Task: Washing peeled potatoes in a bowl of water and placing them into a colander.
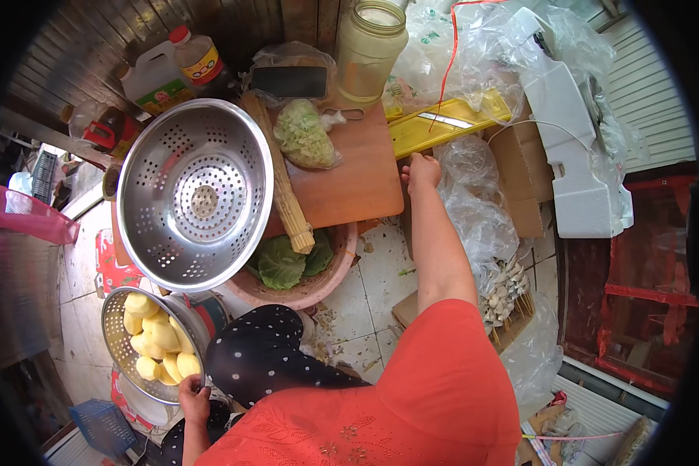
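Note:
At the lower left, my left hand (193, 401) grips the rim of a smaller metal colander (112, 343). Several peeled potatoes (162, 336) lie in that colander. My right arm stretches forward, and my right hand (423, 173) has its fingers curled by the near edge of a yellow mandoline slicer (425, 135). Whether those fingers hold the slicer cannot be made out. Just left of that hand is the corner of a wooden board (349, 195). A large metal colander (151, 224) with nothing in it stands left of the board's middle.
On the board lie a bag of chopped greens (306, 135) and a bundle of sticks (291, 218). Behind stand a plastic jar (370, 58) and bottles (201, 61). Below is a pink basin (326, 288) with leaves. Plastic bags (472, 186), skewered mushrooms (505, 294) and white foam (576, 198) occupy the right.

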Available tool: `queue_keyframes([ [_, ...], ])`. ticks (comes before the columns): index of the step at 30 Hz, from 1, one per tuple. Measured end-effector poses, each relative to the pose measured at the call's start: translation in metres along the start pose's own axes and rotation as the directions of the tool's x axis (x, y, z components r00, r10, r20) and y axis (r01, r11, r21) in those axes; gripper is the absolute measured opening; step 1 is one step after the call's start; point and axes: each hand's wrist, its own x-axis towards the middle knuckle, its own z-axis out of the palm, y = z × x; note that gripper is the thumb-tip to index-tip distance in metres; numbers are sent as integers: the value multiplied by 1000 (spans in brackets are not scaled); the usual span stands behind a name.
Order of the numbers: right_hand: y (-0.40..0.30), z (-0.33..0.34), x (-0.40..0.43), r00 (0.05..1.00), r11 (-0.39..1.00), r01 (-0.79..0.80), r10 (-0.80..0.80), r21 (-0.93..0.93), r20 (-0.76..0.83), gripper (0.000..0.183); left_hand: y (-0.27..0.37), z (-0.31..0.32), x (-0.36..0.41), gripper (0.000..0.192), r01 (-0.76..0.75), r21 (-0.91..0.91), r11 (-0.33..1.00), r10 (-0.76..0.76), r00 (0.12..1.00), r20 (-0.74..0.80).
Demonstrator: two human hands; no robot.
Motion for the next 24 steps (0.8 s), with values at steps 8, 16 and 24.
queue_keyframes([
  [8, -7, 15, 49, 995, 993, -96, 95, 70, 16, 25, 38, 2, -6, 28, 128, -33, 991, -127, 992, 26],
  [16, 9, -28, 36, 992, 992, 111, -115, 63, 59, 22, 45, -1, -4, 26, 113, -8, 994, -113, 993, 28],
  [24, 62, -103, -25, 970, 992, 67, -40, -105, 240, 17, 31, 0, 0, 24, 57, 65, 996, -55, 998, -32],
])
